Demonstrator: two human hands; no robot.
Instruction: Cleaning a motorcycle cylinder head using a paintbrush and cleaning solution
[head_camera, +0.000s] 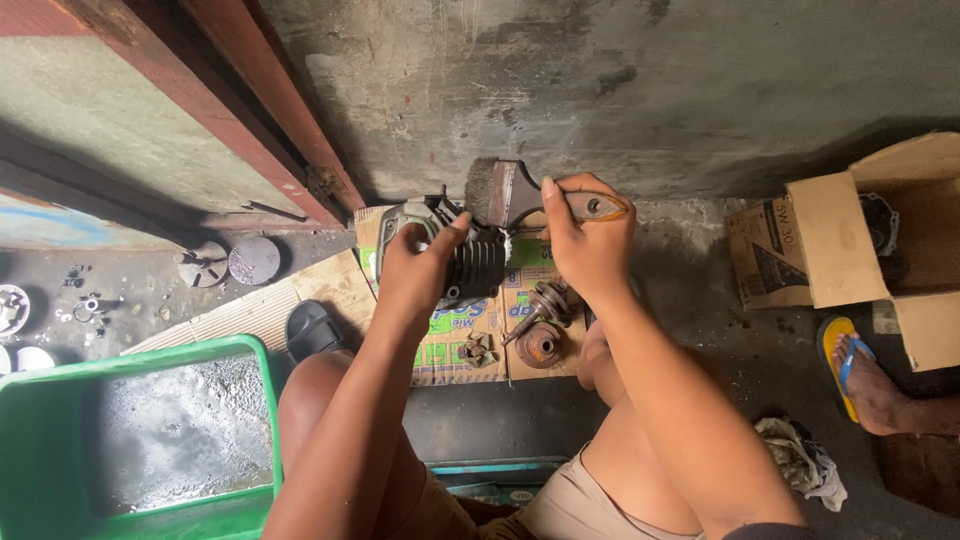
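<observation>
A grey concrete wall (620, 90) fills the top of the view, with a red-brown door frame (270, 110) leaning on its left side. Below lies the dark floor (700, 300). At the lower left stands a green plastic tub (262, 400) with grey liquid inside. At the right is an open cardboard box (840, 240), and near it another person's foot (875, 385) in a yellow and blue sandal. Flattened cardboard sheets (330, 285) lie on the floor in the middle, under the work.

The left hand (418, 275) holds a finned metal engine cylinder (470, 260) in the air above the cardboard; its fingers are wrapped around the part, with the thumb on top. The right hand (588, 245) is closed around the wooden handle of a wide paintbrush (500, 192), and the bristles touch the top of the cylinder.

Just under the hands, rusty round parts (540, 330) rest on the cardboard. A black sandal (312, 328) lies beside the left knee. A dirty rag (800, 460) is on the floor at the right. Small metal discs (230, 262) lie at the left, near the door frame.
</observation>
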